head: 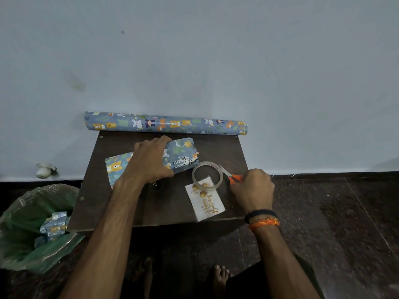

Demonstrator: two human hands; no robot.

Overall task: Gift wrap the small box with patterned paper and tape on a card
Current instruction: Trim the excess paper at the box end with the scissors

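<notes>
Small dark table (164,208) against a pale wall (194,50). Box (183,155) sits on the table's far half, partly wrapped in blue animal-print paper (115,167); loose paper extends left of it. Left hand (149,159) lies palm down over the box, fingers spread and curled over its far edge, pressing the wrap in place.

Right hand (252,188) at the table's right edge, closed around the orange handles of scissors (228,174); blades point up-left, toward the tape. Clear tape (207,174) roll lies flat, just right of the box, overlapping the top of the card (205,199). Card is white with gold script and gold dots, near the front right corner.

Paper roll (166,124) lies along the table's back edge at the wall. Green bag (26,229) on the floor, left, holds paper scraps (54,225).
</notes>
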